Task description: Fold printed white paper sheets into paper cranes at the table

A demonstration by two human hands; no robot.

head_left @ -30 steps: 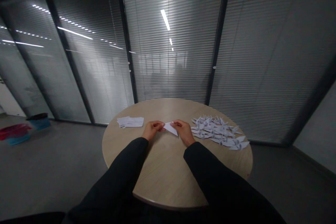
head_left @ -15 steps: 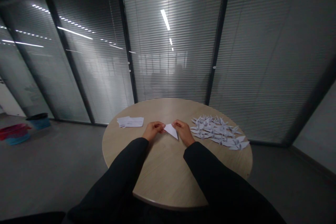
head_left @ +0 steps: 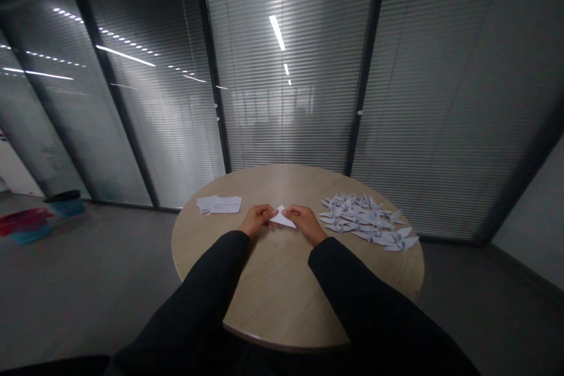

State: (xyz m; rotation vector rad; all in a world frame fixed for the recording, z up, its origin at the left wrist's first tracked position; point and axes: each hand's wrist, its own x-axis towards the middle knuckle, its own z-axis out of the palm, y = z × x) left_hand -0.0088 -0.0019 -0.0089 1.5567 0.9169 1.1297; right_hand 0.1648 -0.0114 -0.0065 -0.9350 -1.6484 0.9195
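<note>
A small folded piece of white paper (head_left: 282,219), roughly triangular, is held just above the middle of the round table. My left hand (head_left: 259,218) pinches its left side between thumb and fingers. On the right side, my right hand (head_left: 304,221) grips it the same way, thumb on top. Part of the paper is hidden under both thumbs. To the right of my right hand lies a spread of folded white paper cranes (head_left: 361,218). Left of my left hand rests a small stack of flat white paper sheets (head_left: 225,205).
The round wooden table (head_left: 282,305) stands close to a glass partition with blinds (head_left: 291,129). On the floor at the far left are a red and blue basin (head_left: 26,224) and a dark-rimmed blue bucket (head_left: 66,204).
The paper has turned between my hands, and its tip now points away instead of down to the right. My right thumb has slid inward over it.
</note>
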